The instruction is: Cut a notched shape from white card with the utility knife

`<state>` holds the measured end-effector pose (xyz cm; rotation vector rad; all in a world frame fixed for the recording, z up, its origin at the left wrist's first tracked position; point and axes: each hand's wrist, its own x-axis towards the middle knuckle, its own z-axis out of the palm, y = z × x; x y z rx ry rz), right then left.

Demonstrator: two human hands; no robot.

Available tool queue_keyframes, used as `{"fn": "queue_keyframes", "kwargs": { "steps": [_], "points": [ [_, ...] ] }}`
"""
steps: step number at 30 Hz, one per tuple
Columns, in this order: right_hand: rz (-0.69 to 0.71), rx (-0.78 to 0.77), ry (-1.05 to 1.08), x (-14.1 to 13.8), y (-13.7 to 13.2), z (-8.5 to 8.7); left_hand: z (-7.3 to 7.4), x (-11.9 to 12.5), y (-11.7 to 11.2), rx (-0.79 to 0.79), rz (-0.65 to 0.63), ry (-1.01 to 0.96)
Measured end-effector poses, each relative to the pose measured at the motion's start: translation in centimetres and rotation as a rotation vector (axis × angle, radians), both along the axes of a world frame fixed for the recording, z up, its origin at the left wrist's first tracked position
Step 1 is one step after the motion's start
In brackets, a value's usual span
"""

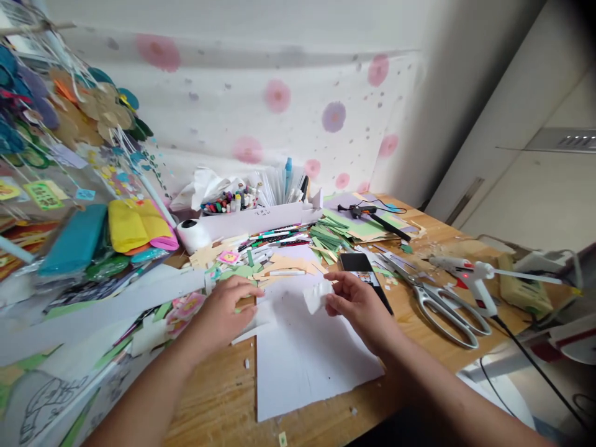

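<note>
My right hand (356,301) pinches a small crumpled piece of white paper (317,297) just above a large white sheet (307,360) lying on the wooden table (218,403). My left hand (228,310) rests palm down on the sheet's upper left part, fingers bent over a white paper strip near green and pink paper cut-outs (235,270). The two hands are about a hand's width apart.
Large metal scissors (442,304), a white glue gun (470,279) with a red light and a black phone (358,267) lie to the right. A box of markers (251,208), loose pens and paper scraps sit behind. Craft materials pile up at left.
</note>
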<state>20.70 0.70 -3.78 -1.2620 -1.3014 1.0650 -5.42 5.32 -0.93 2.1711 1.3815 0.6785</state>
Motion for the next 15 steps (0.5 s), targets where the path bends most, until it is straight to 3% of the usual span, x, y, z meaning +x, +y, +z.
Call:
{"fn": "queue_keyframes", "kwargs": {
  "steps": [4,9,12,15],
  "points": [
    [-0.085,0.066,-0.228,0.7,1.4,-0.5,-0.2,0.1,-0.8,-0.035,-0.091,0.175],
    [-0.141,0.268,-0.461,1.9,0.8,0.1,-0.1,0.2,-1.1,-0.057,-0.164,0.217],
    [-0.005,0.373,-0.525,1.5,-0.4,1.1,0.6,-0.2,-1.3,-0.110,-0.131,0.167],
    [0.218,0.382,-0.402,-0.3,-2.3,1.7,1.4,0.3,-2.4,-0.294,-0.158,-0.010]
  ]
}}
